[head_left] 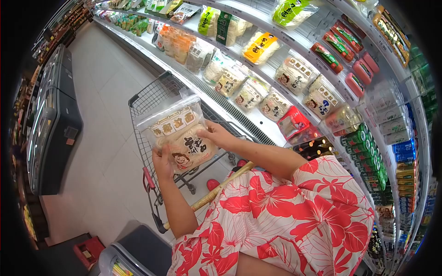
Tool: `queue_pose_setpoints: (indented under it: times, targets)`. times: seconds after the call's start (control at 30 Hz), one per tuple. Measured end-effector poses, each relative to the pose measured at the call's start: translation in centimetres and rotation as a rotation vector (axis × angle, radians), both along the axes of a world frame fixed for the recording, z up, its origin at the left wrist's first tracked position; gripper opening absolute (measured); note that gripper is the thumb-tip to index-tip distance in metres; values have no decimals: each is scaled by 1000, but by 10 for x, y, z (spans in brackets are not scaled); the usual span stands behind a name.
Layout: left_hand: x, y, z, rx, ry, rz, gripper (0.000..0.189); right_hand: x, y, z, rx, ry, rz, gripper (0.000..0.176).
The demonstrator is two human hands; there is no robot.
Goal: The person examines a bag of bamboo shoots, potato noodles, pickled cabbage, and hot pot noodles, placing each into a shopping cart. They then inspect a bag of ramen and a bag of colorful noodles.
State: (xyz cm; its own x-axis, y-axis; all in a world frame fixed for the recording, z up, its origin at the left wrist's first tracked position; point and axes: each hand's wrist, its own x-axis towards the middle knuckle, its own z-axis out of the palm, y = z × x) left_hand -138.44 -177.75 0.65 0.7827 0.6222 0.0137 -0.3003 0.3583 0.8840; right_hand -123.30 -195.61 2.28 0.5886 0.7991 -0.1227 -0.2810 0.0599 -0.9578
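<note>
A clear plastic bag of noodles point(182, 138), its printed front turned up toward me, is held between both hands above the shopping cart point(148, 99). My left hand point(162, 162) grips the bag's lower left edge. On its right edge, my right hand point(215, 134) has the thumb lying over the front; the other fingers are hidden behind the bag. Similar noodle bags point(248, 94) stand on the lit shelf to the right of the cart.
A refrigerated shelf point(271, 131) runs along the right, with sausage packs point(327, 57) and green cans point(363, 147) farther over. Dark display cases point(53, 133) line the aisle's left side, and pale floor tiles point(99, 83) lie between. A wooden stick point(221, 184) slants before my body.
</note>
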Motion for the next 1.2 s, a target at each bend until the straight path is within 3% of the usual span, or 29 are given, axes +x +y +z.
queue_pose_setpoints:
  times: [0.17, 0.3, 0.37, 0.43, 0.53, 0.6, 0.7, 0.77, 0.83, 0.87, 0.97, 1.03, 1.1, 1.17, 1.2]
  targets:
    - [0, -1, -6, 30, 20, 32, 40, 2, 7, -5, 6, -53, -31, 50]
    - [-1, 4, -7, -25, -37, 182, 44, -6, 17, 40, 3, -168, -46, 51]
    - [-3, 9, -2, 10, -79, 250, 46, -13, 26, 56, -120, -445, -34, 47]
    - [-7, 17, 3, -39, -111, 244, 48, -28, 39, 53, -18, -489, -36, 44]
    - [-15, 32, 4, -80, -55, 334, 50, -51, 50, 52, -1, -815, -51, 41]
    - [-20, 39, 8, -207, -47, 420, 50, -71, 51, 53, -40, -793, -35, 42]
    - [-35, 45, 13, -154, -67, 434, 48, -87, 58, 44, -50, -795, -64, 48]
    - [-40, 53, 4, -145, -104, 449, 46, -90, 64, 44, -47, -583, -32, 47]
    - [-40, 55, 2, 106, -40, 559, 46, -82, 69, 41, -58, -518, -15, 53]
    - [-40, 56, 1, 109, -35, 562, 46, -77, 71, 39, -73, -461, -2, 60]
    - [-31, 52, 2, -57, -95, 610, 39, -63, 58, 30, -65, -577, 74, 63]
    - [-27, 50, -9, 12, 207, 558, 34, -63, 53, 0, -31, -637, 62, 60]
    - [-18, 46, -21, 15, 217, 529, 31, -63, 36, -13, -184, -611, 131, 57]
    - [-8, 51, -42, -11, 262, 504, 24, -62, 24, -14, -154, -655, 92, 52]
    - [-2, 51, -40, 20, 120, 327, 25, -60, 21, -18, -218, -656, 86, 50]
